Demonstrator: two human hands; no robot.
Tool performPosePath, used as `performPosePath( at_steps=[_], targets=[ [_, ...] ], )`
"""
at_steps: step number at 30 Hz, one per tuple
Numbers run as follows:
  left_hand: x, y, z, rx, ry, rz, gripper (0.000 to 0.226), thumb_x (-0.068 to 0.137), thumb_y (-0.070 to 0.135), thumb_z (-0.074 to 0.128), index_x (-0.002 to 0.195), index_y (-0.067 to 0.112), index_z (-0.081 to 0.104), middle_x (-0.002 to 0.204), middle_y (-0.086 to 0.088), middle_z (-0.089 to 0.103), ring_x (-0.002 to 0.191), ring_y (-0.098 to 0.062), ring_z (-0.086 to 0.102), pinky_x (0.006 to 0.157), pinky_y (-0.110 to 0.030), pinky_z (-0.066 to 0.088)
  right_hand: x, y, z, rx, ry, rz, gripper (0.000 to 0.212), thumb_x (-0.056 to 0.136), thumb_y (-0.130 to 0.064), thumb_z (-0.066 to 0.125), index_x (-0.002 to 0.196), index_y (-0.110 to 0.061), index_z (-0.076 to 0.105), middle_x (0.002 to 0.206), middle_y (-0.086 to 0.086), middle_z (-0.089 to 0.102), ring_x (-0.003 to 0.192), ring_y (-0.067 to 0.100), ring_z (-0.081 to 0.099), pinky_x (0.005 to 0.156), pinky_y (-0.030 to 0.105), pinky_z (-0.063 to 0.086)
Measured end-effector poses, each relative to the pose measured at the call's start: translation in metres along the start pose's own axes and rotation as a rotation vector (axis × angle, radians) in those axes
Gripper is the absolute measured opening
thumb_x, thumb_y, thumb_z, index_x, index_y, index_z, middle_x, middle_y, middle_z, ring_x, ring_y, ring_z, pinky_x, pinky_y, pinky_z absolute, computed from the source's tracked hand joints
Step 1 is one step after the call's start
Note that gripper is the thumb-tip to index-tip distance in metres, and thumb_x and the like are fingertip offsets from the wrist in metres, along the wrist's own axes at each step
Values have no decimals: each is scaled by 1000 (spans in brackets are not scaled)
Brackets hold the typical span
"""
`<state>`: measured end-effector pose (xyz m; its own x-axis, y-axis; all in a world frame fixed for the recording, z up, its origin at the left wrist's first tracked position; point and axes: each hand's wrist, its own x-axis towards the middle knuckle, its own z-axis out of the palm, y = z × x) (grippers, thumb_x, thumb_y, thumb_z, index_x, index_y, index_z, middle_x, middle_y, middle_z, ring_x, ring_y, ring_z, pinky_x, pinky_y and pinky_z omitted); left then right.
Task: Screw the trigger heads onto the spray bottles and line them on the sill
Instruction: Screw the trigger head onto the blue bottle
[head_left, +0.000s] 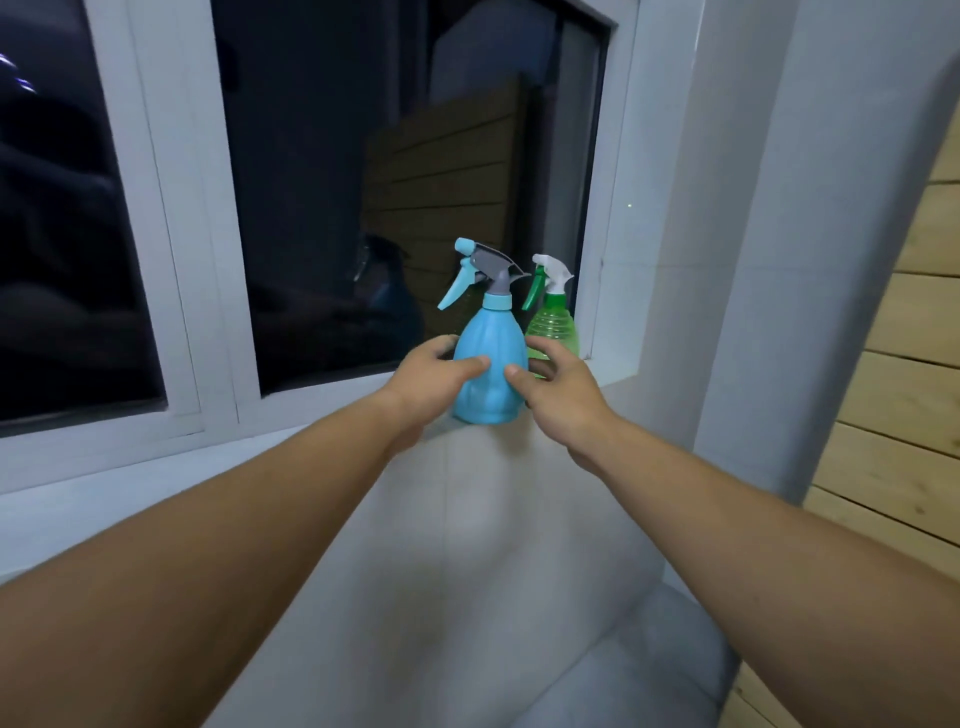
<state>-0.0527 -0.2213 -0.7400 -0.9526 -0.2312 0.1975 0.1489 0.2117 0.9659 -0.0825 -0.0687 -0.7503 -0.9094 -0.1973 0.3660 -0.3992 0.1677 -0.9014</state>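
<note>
A blue spray bottle with a grey and light-blue trigger head stands upright on the white sill. My left hand and my right hand wrap its lower body from either side, thumbs on the front. Just behind and to its right stands a green translucent spray bottle with a white and green trigger head, close against the window frame. Both heads sit on their bottles with triggers pointing left.
A dark window with white frames backs the sill. A white wall pillar rises on the right, with wooden slat panelling beyond it. The sill runs on to the left. A pale cushion lies below.
</note>
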Motion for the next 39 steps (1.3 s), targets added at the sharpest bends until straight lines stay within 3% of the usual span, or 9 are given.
performPosePath(
  at_steps=[6,10,17,25,29,32,35,39],
  targets=[
    [12,-8,-3,36,88,-3,43,92,25,69,132,17,57,123,-3,65,112,-25,67,102,-45,55,17,7,13,-82,18,-15,52,94,-21,60,144,-22,47,138,5,58,110,18,63,98,38,53],
    [14,-9,-1,56,108,12,45,93,24,68,135,15,55,121,-2,63,111,-25,65,101,-43,55,22,11,14,-109,30,-12,51,95,-21,59,144,-22,47,137,4,56,108,17,61,92,31,52],
    [20,-10,2,102,149,26,50,94,28,66,140,15,51,128,-4,62,112,-24,63,101,-42,54,28,12,20,-106,35,-13,50,93,-17,60,142,-22,49,130,5,60,109,22,64,95,39,55],
    [21,-9,0,199,142,57,50,98,30,60,144,14,47,138,-7,59,108,-20,57,89,-32,48,30,11,22,-107,40,-9,48,93,-9,60,139,-18,51,132,4,60,114,21,61,100,42,53],
    [22,-8,0,220,134,42,52,98,31,60,145,13,47,141,-9,58,118,-26,60,99,-38,51,31,13,24,-136,33,-6,55,92,-9,62,143,-21,46,139,5,56,118,23,59,101,44,51],
    [20,-9,-1,216,146,3,68,98,35,60,156,14,32,157,-9,44,138,-29,49,113,-43,42,29,12,22,-131,44,19,63,93,-12,62,149,-27,37,144,4,49,122,23,55,104,38,48],
    [15,-10,-3,224,163,-25,76,97,39,60,160,16,23,164,-8,32,148,-30,37,118,-44,34,20,11,12,-128,66,20,60,93,-15,63,147,-27,40,145,5,50,124,22,55,98,33,47],
    [-5,-8,-5,214,218,-42,74,95,43,62,155,17,28,156,-10,41,137,-30,47,109,-43,42,-2,14,-8,-118,84,28,50,92,-18,64,140,-24,49,140,4,52,108,16,59,81,27,46]
  ],
)
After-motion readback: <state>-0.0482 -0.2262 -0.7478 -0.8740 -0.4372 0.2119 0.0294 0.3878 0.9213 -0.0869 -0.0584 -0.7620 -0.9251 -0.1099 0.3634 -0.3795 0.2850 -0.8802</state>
